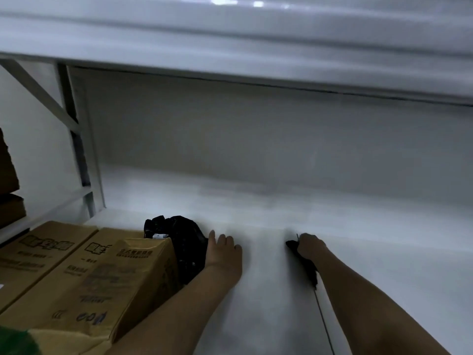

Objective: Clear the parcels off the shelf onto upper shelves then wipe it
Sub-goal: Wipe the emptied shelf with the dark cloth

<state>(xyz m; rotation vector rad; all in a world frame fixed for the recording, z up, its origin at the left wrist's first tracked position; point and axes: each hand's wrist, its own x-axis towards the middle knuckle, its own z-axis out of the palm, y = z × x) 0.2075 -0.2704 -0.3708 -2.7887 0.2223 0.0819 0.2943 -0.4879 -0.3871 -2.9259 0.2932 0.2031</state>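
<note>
The white shelf (256,278) runs across the lower part of the view, its surface mostly bare and a thin dark seam crossing it near the right forearm. On it, right of the middle and near the front edge, the right hand (311,245) has its fingers curled tight round a dark cloth (303,262), which is bunched under the palm and trails back along the wrist onto the shelf. The left hand (225,249) lies left of it, well apart, fingers straight and flat on the shelf, holding nothing; its thumb side lies just beside a black plastic bag (179,242); whether they touch is not clear.

That black bag sits crumpled toward the left end of the shelf, with a small white label on its upper side; what it holds cannot be seen. Against its left side stands a brown cardboard box (122,285) with printed lettering, closed, and a second closed cardboard box (43,252) lies left of that, both at the shelf's front left corner.

Behind them rises the white upright post (84,155) of the rack with a diagonal brace. Past the post, at the far left edge, more brown cartons (9,185) are stacked. The upper shelf (243,47) spans the top of the view, blurred.
</note>
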